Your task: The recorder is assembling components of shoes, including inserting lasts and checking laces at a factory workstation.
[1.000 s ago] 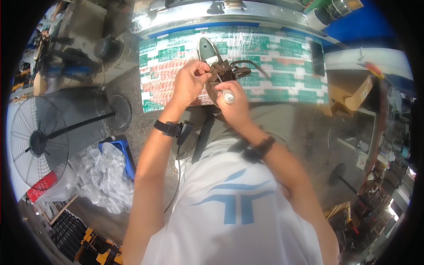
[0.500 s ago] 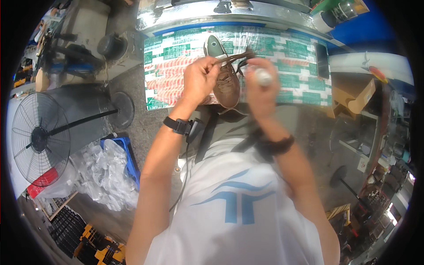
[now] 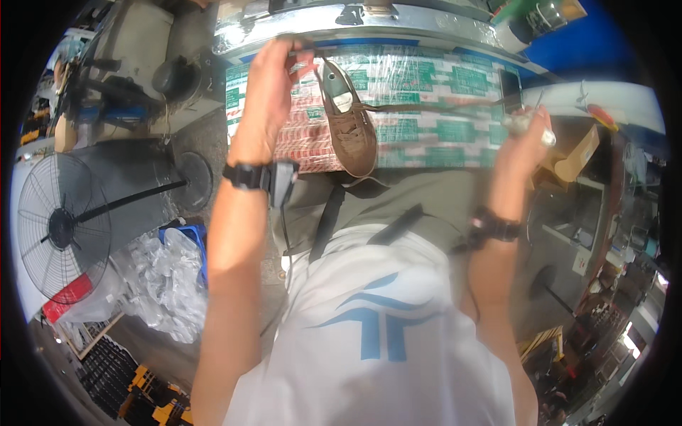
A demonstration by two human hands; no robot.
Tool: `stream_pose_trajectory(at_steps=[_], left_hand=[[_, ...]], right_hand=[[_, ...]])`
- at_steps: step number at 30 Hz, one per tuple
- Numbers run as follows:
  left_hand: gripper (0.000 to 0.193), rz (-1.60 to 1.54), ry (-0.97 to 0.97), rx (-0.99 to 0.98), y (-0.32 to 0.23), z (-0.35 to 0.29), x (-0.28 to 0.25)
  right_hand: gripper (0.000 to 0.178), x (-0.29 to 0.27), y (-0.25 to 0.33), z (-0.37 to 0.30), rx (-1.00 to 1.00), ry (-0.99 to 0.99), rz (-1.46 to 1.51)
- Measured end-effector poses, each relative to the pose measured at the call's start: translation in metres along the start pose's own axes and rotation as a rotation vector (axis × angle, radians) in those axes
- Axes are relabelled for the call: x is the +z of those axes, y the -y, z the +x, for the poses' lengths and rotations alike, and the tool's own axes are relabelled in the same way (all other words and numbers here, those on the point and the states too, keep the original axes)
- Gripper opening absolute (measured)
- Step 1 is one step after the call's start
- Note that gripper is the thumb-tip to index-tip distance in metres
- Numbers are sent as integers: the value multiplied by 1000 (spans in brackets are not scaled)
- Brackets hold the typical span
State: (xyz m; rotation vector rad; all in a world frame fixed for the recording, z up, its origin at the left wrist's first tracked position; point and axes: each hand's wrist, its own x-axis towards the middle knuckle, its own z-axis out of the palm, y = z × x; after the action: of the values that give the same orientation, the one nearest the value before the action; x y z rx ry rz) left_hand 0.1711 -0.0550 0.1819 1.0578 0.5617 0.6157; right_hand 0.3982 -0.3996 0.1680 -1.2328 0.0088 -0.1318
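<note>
A brown lace-up shoe (image 3: pixel 353 140) with a green insole lies sole down on the table, its toe towards me. From its lacing a brown shoelace (image 3: pixel 426 108) stretches out to the right, nearly straight, to my right hand (image 3: pixel 524 145). That hand is closed round the lace's end and also holds a small whitish object (image 3: pixel 529 128), blurred, its kind unclear. Beyond the shoe's left side is my left hand (image 3: pixel 273 82), its fingers curled in a pinch. Another stretch of dark lace runs up from the shoe towards those fingertips.
Green-and-white printed sheeting under clear film covers the table (image 3: pixel 447 138). A dark phone-like slab (image 3: pixel 510 91) lies at its right end, near an open cardboard box (image 3: pixel 575 157). At left stand a fan (image 3: pixel 64 224) and a blue crate (image 3: pixel 195 238) with clear plastic bags.
My hands have moved apart from above the shoe, left hand up and left, right hand far right. The lace is now drawn out straight to the right. The shoe has shifted slightly left.
</note>
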Motion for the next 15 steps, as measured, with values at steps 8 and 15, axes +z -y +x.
stream_pose_trajectory(at_steps=[8,15], left_hand=[[53,788,-168,127,41,86,-47],[54,635,95,-225,79,11,-33]], right_hand=[[78,0,-16,-79,667,504,-20],[82,38,-35,-181,-119,1161,-688]])
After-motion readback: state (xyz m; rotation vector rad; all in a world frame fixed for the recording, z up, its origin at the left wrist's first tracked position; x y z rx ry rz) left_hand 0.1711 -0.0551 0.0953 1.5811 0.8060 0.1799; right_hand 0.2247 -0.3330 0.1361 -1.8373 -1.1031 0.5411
